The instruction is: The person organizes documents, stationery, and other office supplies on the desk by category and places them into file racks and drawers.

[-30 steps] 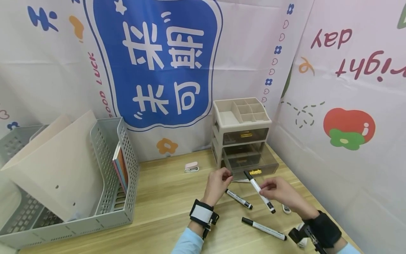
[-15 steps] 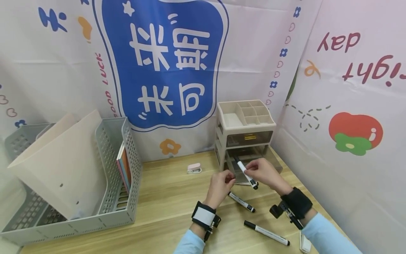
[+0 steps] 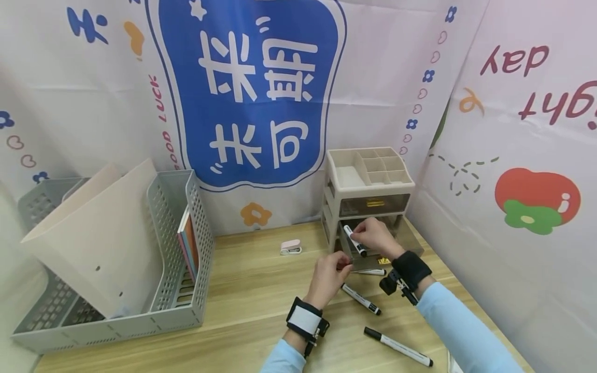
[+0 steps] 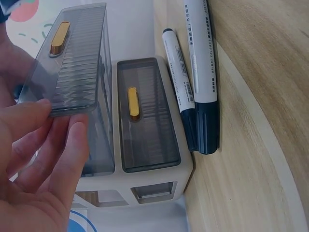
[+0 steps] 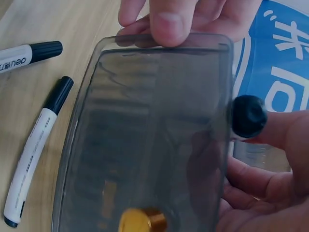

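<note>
Drawer (image 5: 140, 130) is pinched by left hand (image 3: 328, 277), marker (image 3: 358, 247) by right hand (image 3: 378, 238)

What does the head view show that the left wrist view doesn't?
Only the head view: the pink stapler and grey perforated plastic file rack.
Only the left wrist view: the gold-handled front of the closed, smoky plastic bottom drawer.
Both: the left hand at the open, smoky plastic drawer, and black-capped white markers on the wooden table.

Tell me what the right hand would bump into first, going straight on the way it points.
Probably the open smoky drawer: the right hand, pinching a black-and-white marker, points across it, though its height above the drawer is unclear.
</note>
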Demonstrator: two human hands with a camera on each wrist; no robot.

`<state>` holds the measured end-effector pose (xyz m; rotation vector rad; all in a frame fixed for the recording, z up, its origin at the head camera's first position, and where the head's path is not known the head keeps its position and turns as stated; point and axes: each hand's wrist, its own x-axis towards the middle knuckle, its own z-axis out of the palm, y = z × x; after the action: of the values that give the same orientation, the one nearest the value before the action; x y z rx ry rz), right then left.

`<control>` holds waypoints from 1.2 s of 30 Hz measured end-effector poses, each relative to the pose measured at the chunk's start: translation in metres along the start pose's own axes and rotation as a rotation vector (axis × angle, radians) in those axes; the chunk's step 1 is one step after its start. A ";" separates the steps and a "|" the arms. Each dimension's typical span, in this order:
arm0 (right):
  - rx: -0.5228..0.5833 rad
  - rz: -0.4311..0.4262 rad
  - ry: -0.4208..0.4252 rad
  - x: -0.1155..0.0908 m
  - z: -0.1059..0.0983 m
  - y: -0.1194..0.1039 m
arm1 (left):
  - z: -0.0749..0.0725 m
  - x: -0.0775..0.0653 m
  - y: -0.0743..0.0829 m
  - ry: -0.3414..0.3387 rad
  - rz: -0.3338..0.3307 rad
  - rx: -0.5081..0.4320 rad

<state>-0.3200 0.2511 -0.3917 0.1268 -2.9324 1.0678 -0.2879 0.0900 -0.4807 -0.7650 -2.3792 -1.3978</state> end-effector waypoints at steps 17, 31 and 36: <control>-0.127 -0.068 -0.063 0.019 0.023 0.015 | 0.000 0.001 0.002 0.000 0.005 -0.002; -0.038 -0.199 0.156 -0.030 -0.001 0.012 | 0.004 0.002 0.000 -0.035 -0.001 0.001; -0.034 -0.223 0.155 -0.068 -0.010 0.018 | 0.003 0.004 0.000 -0.025 -0.002 0.010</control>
<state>-0.2538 0.2766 -0.3987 0.3448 -2.7185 0.9498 -0.2912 0.0935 -0.4800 -0.7823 -2.4049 -1.3835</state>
